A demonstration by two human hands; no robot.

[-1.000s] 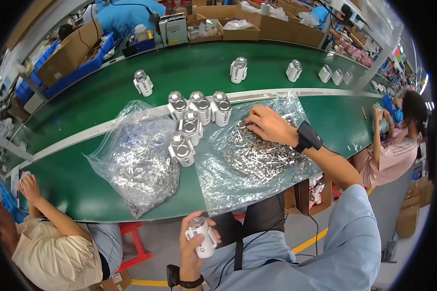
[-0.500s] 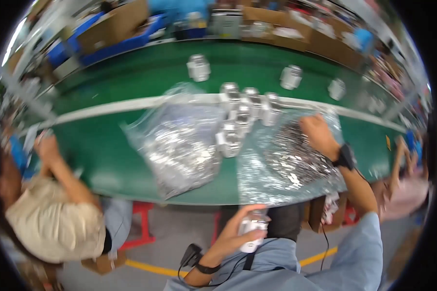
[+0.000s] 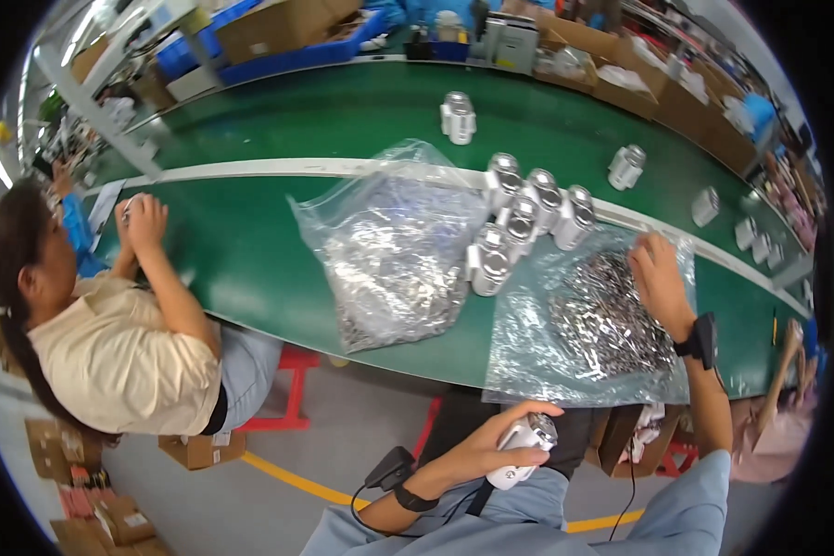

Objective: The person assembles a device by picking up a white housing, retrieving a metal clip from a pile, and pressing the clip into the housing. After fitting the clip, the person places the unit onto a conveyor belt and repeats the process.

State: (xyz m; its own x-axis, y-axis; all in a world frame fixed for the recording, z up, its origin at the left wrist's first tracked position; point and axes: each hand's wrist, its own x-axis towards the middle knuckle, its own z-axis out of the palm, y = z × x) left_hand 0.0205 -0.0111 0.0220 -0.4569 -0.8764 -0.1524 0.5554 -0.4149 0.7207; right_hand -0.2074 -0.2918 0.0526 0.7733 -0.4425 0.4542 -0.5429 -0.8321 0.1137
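Two bags (image 3: 525, 315) on green table (image 3: 241, 250), grey floor (image 3: 366, 417), stool (image 3: 298, 360)

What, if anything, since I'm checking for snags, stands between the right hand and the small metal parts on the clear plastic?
Nothing visible. The right hand is at the upper right of the metal parts, which appear uncovered on the clear plastic. The clustered white devices stand to the left.

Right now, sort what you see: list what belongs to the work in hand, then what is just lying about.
In use, by the look of it:
- white-and-silver device, in the left hand
- loose metal pieces, at the right hand
- flat clear plastic under them
- five similar devices, probably

Apparently lying about:
- yellow stick, far right
- cardboard boxes, lower left
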